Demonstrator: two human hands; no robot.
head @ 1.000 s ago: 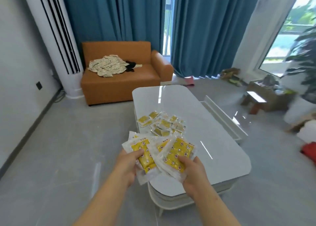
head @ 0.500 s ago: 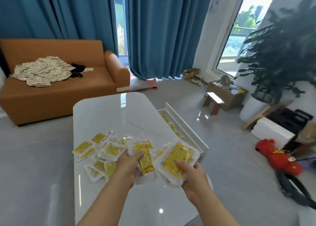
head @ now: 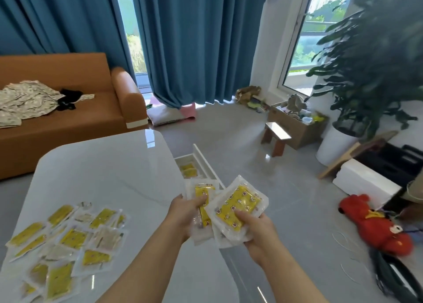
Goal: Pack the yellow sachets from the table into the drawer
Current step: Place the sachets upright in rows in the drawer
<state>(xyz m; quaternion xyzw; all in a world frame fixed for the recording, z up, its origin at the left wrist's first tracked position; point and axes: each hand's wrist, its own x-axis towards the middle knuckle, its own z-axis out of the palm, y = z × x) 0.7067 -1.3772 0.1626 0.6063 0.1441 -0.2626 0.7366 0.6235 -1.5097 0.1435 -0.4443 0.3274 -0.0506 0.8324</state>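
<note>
The left hand (head: 187,213) grips the left stack (head: 202,191), thumb on top. The right hand (head: 258,231) pinches the right stack (head: 238,205), which overlaps it. Both are over the table's (head: 103,165) right edge. The drawer (head: 202,157) stands open just beyond, with packed sachets (head: 188,170) in it. Best to lower each stack flat beside those, one hand at a time, so the slick packs don't fan out. A pile (head: 68,238) waits near the table's left edge.
</note>
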